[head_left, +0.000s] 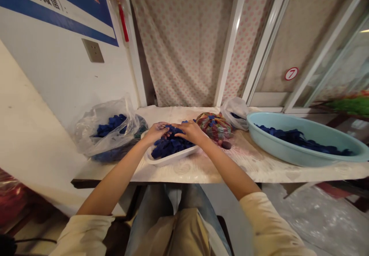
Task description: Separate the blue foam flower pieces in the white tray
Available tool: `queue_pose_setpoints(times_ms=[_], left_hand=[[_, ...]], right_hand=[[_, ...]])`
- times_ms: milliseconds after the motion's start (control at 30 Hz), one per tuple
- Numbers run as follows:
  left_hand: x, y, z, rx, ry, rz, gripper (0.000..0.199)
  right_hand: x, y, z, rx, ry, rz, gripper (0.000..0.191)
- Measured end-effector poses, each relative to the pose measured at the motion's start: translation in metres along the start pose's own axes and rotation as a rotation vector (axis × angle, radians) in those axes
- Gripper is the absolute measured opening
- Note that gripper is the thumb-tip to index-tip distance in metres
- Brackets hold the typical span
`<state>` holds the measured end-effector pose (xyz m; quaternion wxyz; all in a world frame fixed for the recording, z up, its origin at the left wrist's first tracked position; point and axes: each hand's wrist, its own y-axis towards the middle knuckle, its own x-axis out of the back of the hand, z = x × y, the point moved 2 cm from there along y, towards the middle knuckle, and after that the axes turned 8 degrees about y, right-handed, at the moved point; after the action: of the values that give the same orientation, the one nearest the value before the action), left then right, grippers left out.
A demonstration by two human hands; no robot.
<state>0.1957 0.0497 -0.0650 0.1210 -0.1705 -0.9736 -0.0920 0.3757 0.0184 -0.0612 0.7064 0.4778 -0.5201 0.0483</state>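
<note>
A white tray (161, 159) on the table holds a heap of dark blue, petal-like pieces (173, 146). Over the far side of this heap, my left hand (157, 132) is closed in a pinch; whatever lies between its fingertips is too small to make out. Facing it from the right is my right hand (192, 132), its fingers stretched toward the left one and its thumb held apart below them. The fingertips of both hands come close together above the blue pieces.
At left stands a clear plastic bag (86, 133) with more blue pieces. A colourful patterned bundle (215, 125), a small dark round object (226, 145) and another plastic bag (235, 108) lie right of the tray. A large light-blue basin (288, 148) holds dark blue strips.
</note>
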Motion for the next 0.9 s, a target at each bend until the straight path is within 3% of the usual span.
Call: queue_pose_setpoints(times_ms=[100, 333, 467, 567, 633, 767, 900], left_hand=[[-0.002, -0.002, -0.007, -0.005, -0.008, 0.035, 0.028], [0.001, -0.007, -0.022, -0.045, -0.003, 0.133, 0.039], [0.011, 0.006, -0.022, -0.074, -0.024, 0.066, 0.041], [0.014, 0.021, -0.019, -0.102, 0.01, 0.006, 0.039], [0.011, 0.028, -0.016, -0.109, 0.023, -0.002, 0.037], [0.001, 0.033, -0.012, -0.134, -0.024, -0.048, 0.032], [-0.005, 0.032, -0.009, -0.119, -0.086, -0.043, 0.031]], right_hand=[[0.004, 0.005, 0.007, 0.121, -0.105, 0.033, 0.026], [0.015, 0.014, 0.004, 0.251, -0.044, -0.097, 0.017], [0.013, 0.02, 0.001, 0.278, -0.081, -0.036, 0.034], [0.01, 0.025, 0.0, 0.17, -0.117, -0.065, 0.053], [0.007, 0.028, -0.002, 0.092, -0.137, -0.114, 0.055], [0.001, 0.029, -0.008, 0.142, -0.082, -0.197, 0.021], [-0.004, 0.027, -0.019, 0.15, 0.103, -0.266, 0.012]])
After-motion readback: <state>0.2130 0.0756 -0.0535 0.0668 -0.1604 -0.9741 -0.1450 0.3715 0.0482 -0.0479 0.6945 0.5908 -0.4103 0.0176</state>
